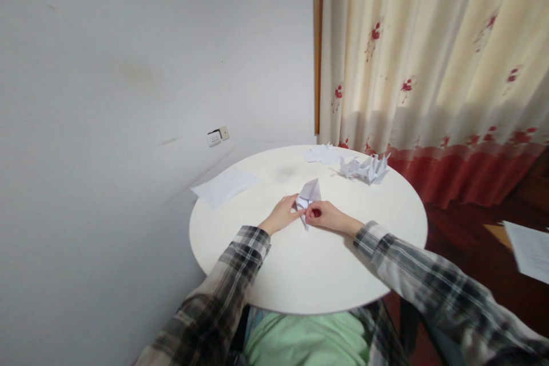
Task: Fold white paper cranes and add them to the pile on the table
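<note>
A partly folded piece of white paper (309,190) lies between my two hands near the middle of the round table. Its upper flap points away from me, and a narrow tip shows below my fingers. My left hand (283,214) grips the paper's left edge, with the thumb laid across it. On the other side, my right hand (328,215) has its fingers curled and pinched at the paper's lower right edge. The fingers hide part of the folds.
The white round table (283,274) stands against the wall. Several folded paper figures (369,170) cluster at its back right, with more white paper (323,154) behind. Flat sheets (225,186) lie at the left edge. A patterned curtain (429,68) hangs at the right.
</note>
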Demonstrator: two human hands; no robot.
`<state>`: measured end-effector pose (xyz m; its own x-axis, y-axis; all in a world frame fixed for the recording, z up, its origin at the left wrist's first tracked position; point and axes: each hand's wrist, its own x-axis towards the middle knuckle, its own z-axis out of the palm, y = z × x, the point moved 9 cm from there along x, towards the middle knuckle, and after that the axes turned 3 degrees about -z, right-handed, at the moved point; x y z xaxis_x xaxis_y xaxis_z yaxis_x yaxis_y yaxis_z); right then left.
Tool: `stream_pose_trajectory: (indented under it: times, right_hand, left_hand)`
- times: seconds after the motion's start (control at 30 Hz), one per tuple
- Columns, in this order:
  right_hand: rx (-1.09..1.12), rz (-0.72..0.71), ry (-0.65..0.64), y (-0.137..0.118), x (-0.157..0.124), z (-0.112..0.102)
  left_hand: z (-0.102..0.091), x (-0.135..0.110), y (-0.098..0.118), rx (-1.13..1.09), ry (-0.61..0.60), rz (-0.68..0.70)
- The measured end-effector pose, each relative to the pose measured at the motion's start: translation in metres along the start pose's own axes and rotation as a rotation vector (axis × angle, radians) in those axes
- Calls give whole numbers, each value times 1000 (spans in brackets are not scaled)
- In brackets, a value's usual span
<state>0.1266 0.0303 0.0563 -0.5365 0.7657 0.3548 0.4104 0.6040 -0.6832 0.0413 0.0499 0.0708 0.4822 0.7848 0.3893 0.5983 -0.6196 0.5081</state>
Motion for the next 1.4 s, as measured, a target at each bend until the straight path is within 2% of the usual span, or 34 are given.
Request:
stream_pose_trajectory:
  times: [0.43, 0.6, 0.7, 0.83, 0.93, 1.13, 1.4]
  right_hand:
    - [32, -20, -39, -5, 0, -1]
    - [49, -10, -41, -5, 0, -1]
    - [57, -8, -46, -4, 0, -1]
    - [45, -10, -64, 0, -1, 0]
    - [27, -33, -60, -1, -1, -1]
    - [-127, -62, 67, -4, -1, -13]
    - [-201, -170, 81, -9, -1, -14]
  left_hand:
    - [1, -1, -9, -37, 14, -51]
    - [-1, -1, -4, -40, 2, -42]
    - [-2, 0, 4, -107, -62, -19]
    - [1, -3, 13, -299, -229, -18]
    - [1, -5, 15, -350, -279, -23]
    - [-4, -3, 12, -214, -200, 31]
    - [2, -1, 0, -148, -213, 106]
